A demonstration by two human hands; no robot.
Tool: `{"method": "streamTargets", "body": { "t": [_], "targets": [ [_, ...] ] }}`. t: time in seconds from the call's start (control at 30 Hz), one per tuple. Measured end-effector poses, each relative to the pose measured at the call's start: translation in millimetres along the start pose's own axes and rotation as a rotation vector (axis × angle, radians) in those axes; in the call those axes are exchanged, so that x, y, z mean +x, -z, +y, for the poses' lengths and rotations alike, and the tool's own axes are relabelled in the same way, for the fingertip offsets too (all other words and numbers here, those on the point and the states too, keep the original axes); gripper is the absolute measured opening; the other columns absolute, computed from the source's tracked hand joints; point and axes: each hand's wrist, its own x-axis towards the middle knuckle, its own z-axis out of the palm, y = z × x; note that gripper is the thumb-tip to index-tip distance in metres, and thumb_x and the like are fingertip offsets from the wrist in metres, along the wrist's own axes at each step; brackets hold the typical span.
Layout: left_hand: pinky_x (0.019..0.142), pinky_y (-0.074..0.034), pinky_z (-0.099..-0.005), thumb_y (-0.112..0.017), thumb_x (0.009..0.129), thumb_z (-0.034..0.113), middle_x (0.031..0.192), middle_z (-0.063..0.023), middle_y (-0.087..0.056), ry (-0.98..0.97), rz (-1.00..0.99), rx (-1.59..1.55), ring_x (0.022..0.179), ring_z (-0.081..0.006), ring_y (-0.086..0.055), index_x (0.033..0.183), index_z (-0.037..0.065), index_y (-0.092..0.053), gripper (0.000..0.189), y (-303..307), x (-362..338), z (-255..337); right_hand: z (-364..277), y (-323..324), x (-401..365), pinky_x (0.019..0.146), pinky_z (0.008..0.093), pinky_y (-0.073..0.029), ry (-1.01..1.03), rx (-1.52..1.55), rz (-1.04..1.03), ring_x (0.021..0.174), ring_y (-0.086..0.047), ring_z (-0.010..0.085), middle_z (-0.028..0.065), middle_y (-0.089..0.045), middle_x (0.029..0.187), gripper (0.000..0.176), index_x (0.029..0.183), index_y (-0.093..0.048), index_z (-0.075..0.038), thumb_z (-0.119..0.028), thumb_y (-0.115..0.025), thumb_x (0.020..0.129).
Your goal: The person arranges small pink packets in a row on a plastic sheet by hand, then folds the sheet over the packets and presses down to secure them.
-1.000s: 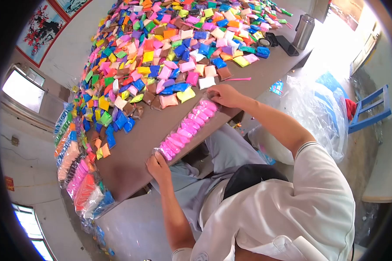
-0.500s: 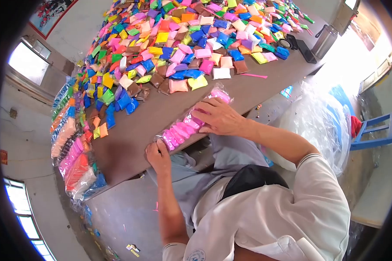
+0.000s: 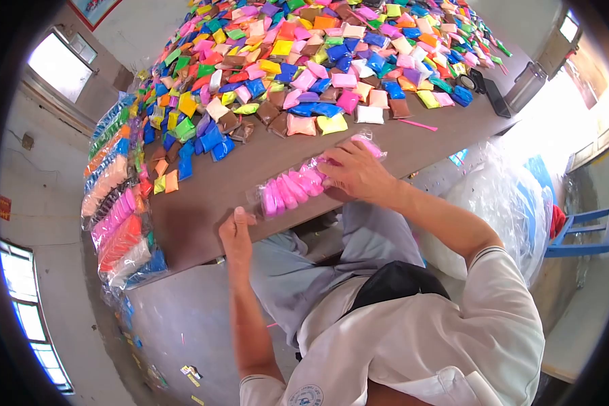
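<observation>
A long clear plastic bag of pink packets lies slantwise near the front edge of the brown table. My right hand rests over the bag's right part, its fingers bent onto the pink packets. Just off the bag's left end is my left hand, at the table edge, thumb raised and apart from the curled fingers, with nothing visible in it.
A big heap of small coloured packets covers the table's far side. Filled clear bags are stacked at the left edge. A metal flask and a phone lie at the right. Clear plastic sheeting and a blue stool are beyond.
My left hand has let go of the bag's left end and moved slightly away. My right hand stays on the bag. The whole view has shifted a little.
</observation>
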Motion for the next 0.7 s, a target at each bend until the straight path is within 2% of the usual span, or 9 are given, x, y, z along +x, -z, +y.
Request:
{"method": "streamTargets", "body": {
  "t": [0.1, 0.2, 0.3, 0.4, 0.5, 0.53, 0.63, 0.7],
  "targets": [
    [0.072, -0.048, -0.0317, -0.047, 0.105, 0.034, 0.072, -0.0084, -0.065, 0.045, 0.067, 0.025, 0.072, -0.0166, -0.06, 0.071, -0.003, -0.06, 0.052, 20, -1, -2, 9, -1, 21, 0.082, 0.0428, -0.047, -0.004, 0.037, -0.029, 0.096, -0.06, 0.0283, 0.0069, -0.064, 0.098, 0.023, 0.097, -0.068, -0.011, -0.031, -0.07, 0.084],
    [0.071, -0.048, -0.0316, -0.047, 0.105, 0.033, 0.072, -0.0089, -0.064, 0.06, 0.112, -0.058, 0.071, -0.0165, -0.06, 0.071, -0.002, -0.058, 0.051, 30, -12, -7, 28, -7, 47, 0.076, 0.0437, -0.048, -0.156, 0.294, -0.349, 0.08, -0.06, 0.029, 0.0082, -0.062, 0.081, 0.027, 0.092, -0.068, -0.006, -0.033, -0.067, 0.091],
    [0.069, -0.047, -0.0303, -0.047, 0.105, 0.032, 0.072, -0.0084, -0.064, 0.091, 0.114, -0.085, 0.07, -0.0155, -0.058, 0.072, -0.002, -0.057, 0.048, 29, -30, -7, 46, -11, 87, 0.072, 0.0455, -0.049, -0.239, 0.362, -0.781, 0.076, -0.062, 0.0309, 0.0126, -0.064, 0.077, 0.031, 0.089, -0.069, -0.003, -0.034, -0.063, 0.093],
    [0.066, -0.045, -0.0285, -0.048, 0.105, 0.031, 0.071, -0.0065, -0.063, 0.095, 0.127, -0.085, 0.069, -0.0136, -0.056, 0.074, -0.001, -0.057, 0.045, 26, -46, -3, 69, -33, 104, 0.07, 0.0472, -0.048, -0.277, 0.485, -0.852, 0.078, -0.065, 0.0304, 0.0143, -0.066, 0.081, 0.027, 0.088, -0.069, -0.004, -0.03, -0.062, 0.092],
    [0.065, -0.044, -0.0274, -0.049, 0.104, 0.03, 0.071, -0.0049, -0.062, 0.124, 0.154, -0.065, 0.068, -0.0119, -0.055, 0.075, 0.0, -0.057, 0.043, 24, -54, -5, 76, -36, 106, 0.071, 0.0466, -0.049, -0.285, 0.198, -0.716, 0.083, -0.067, 0.0319, 0.0149, -0.069, 0.086, 0.027, 0.089, -0.069, -0.005, -0.03, -0.062, 0.092],
    [0.064, -0.044, -0.0274, -0.05, 0.104, 0.029, 0.07, -0.0043, -0.062, 0.117, 0.157, -0.078, 0.068, -0.0115, -0.055, 0.076, 0.0, -0.058, 0.042, 24, -53, -5, 72, -28, 112, 0.074, 0.045, -0.05, -0.285, 0.107, -0.717, 0.087, -0.067, 0.0322, 0.0139, -0.071, 0.089, 0.031, 0.094, -0.071, -0.006, -0.035, -0.063, 0.091],
    [0.065, -0.044, -0.0283, -0.052, 0.103, 0.028, 0.069, -0.0042, -0.061, 0.112, 0.187, -0.087, 0.067, -0.0123, -0.054, 0.077, 0.0, -0.059, 0.039, 20, -53, -5, 57, -4, 117, 0.082, 0.0436, -0.052, -0.295, 0.195, -0.492, 0.091, -0.067, 0.0348, 0.0152, -0.071, 0.094, 0.042, 0.109, -0.071, -0.01, -0.044, -0.065, 0.087],
    [0.068, -0.045, -0.0311, -0.054, 0.102, 0.027, 0.071, -0.0064, -0.061, 0.124, 0.199, -0.019, 0.069, -0.016, -0.056, 0.078, -0.001, -0.06, 0.037, 18, -55, -5, 39, 0, 107, 0.089, 0.0452, -0.05, -0.237, 0.175, -0.454, 0.102, -0.064, 0.0368, 0.018, -0.067, 0.109, 0.053, 0.123, -0.063, -0.008, -0.046, -0.067, 0.086]
  ]
}}
